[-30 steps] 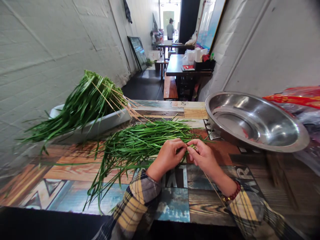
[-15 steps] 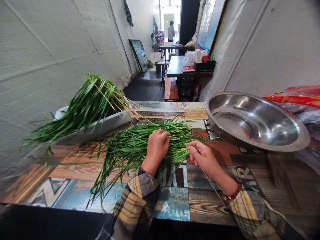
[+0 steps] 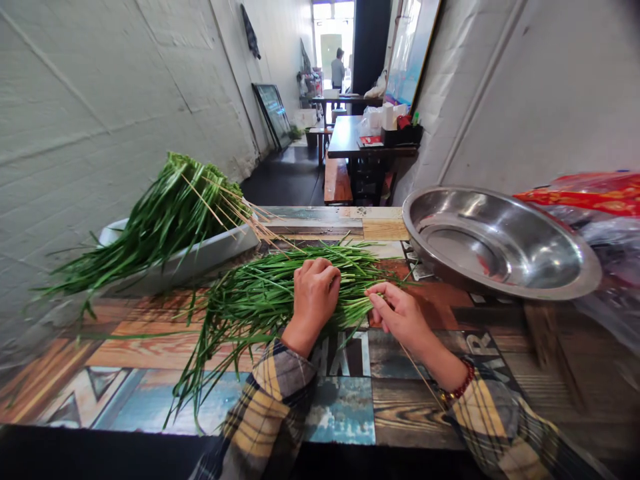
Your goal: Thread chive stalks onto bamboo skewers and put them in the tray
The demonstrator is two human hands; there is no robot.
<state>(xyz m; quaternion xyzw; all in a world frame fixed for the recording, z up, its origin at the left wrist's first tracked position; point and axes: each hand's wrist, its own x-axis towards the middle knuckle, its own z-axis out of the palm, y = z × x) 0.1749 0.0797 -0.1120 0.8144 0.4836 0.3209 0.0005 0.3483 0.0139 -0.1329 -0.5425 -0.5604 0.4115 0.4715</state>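
Note:
A loose heap of green garlic chives (image 3: 260,287) lies across the wooden table, leaves to the left and pale stem ends to the right. My left hand (image 3: 315,293) rests on the heap with its fingers curled over some stems. At the stem ends, my right hand (image 3: 397,313) is pinched shut on a thin bamboo skewer (image 3: 420,373), whose length runs back under the palm toward the wrist. Its fingertips touch or nearly touch the chive ends; the skewer's tip is hidden. More bamboo skewers (image 3: 260,230) lean on chives piled in a white tray (image 3: 210,252) at the left.
A steel basin (image 3: 505,243) stands at the right, beside red and clear plastic packaging (image 3: 590,200). White walls flank the table (image 3: 340,407). Beyond it are a dark table (image 3: 345,133), a bench (image 3: 337,180) and a distant person (image 3: 337,70).
The view has shifted slightly, so the scene sits a little farther left. Both hands keep nearly the same places on the chives; the right fingertips stay at the stem ends.

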